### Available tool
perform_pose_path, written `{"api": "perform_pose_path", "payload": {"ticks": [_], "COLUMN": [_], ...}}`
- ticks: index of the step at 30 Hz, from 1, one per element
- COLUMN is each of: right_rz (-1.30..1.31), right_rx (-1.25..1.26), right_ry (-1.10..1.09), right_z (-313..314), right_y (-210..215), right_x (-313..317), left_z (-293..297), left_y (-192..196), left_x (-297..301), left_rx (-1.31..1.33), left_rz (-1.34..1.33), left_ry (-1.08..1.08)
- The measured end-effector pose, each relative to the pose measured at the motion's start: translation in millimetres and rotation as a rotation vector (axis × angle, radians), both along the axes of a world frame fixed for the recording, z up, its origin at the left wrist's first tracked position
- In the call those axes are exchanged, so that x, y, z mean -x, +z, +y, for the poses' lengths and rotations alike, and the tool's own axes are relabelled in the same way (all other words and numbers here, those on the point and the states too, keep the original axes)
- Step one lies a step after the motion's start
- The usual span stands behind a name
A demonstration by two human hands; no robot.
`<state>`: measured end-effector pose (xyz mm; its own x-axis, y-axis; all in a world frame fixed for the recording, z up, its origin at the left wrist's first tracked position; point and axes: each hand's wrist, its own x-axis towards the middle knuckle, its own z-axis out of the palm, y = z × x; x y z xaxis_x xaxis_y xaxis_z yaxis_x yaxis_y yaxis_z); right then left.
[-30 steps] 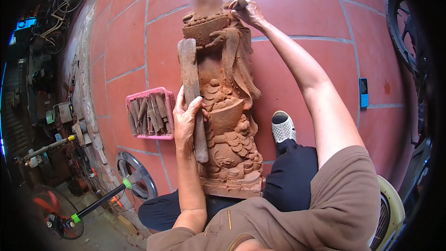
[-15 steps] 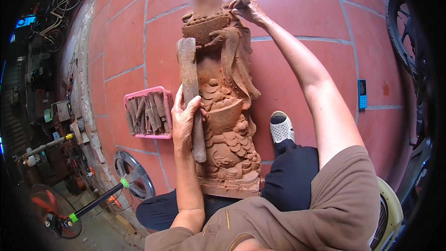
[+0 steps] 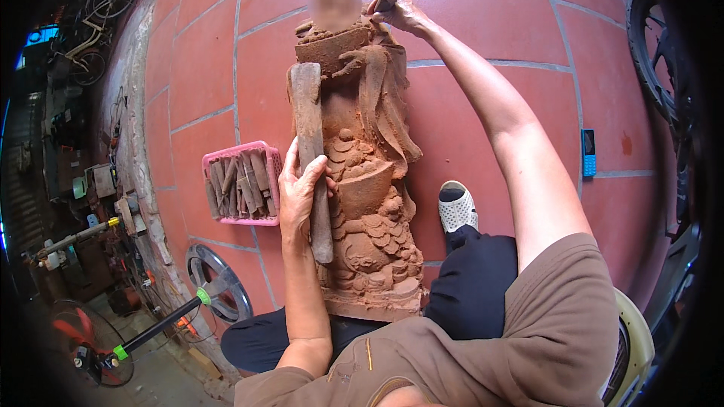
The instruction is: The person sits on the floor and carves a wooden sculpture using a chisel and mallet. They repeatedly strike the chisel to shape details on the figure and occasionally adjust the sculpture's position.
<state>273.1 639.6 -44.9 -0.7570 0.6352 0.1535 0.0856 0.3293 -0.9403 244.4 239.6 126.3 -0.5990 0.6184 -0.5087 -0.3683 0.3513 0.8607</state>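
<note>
A carved reddish-brown wooden statue [image 3: 362, 181] lies lengthwise before me, its base toward me and its head end away. Rows of scale-like shapes and draped folds show on its surface. My left hand [image 3: 303, 185] wraps round a long, flat wooden mallet [image 3: 306, 105], which lies along the statue's left side with its wider end pointing away. Near the upper right of the statue, my right hand [image 3: 407, 15] is closed on a short dark brown piece [image 3: 387, 1]. The fingers hide most of it, so I cannot tell its kind. My right fingertips are close to the statue's shoulder.
A pink plastic basket [image 3: 274, 196] of brown sticks stands left of the statue. A blue keypad phone [image 3: 588, 152] lies on the red tile floor [image 3: 498, 105] at right. A wheel [image 3: 650, 60] is at the far right; a fan stand [image 3: 162, 325] is at lower left.
My right hand has shifted slightly left with the dark brown piece. The mallet's far end has moved a touch to the right; my left hand keeps its hold.
</note>
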Motion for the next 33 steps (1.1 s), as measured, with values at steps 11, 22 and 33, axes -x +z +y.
{"api": "perform_pose_path", "payload": {"ticks": [11, 22, 33], "right_rz": [-0.010, -0.131, 0.304], "right_rx": [0.168, -0.087, 0.228], "right_ry": [0.105, -0.028, -0.051], "right_z": [-11, -10, -31], "right_y": [22, 24, 6], "right_x": [-34, 3, -33], "left_z": [0, 0, -1], "left_y": [0, 2, -3], "left_x": [1, -2, 0], "left_rx": [0.019, -0.007, -0.011], "left_rz": [0.038, 0.019, 0.045], "left_ry": [-0.021, -0.003, -0.025]}}
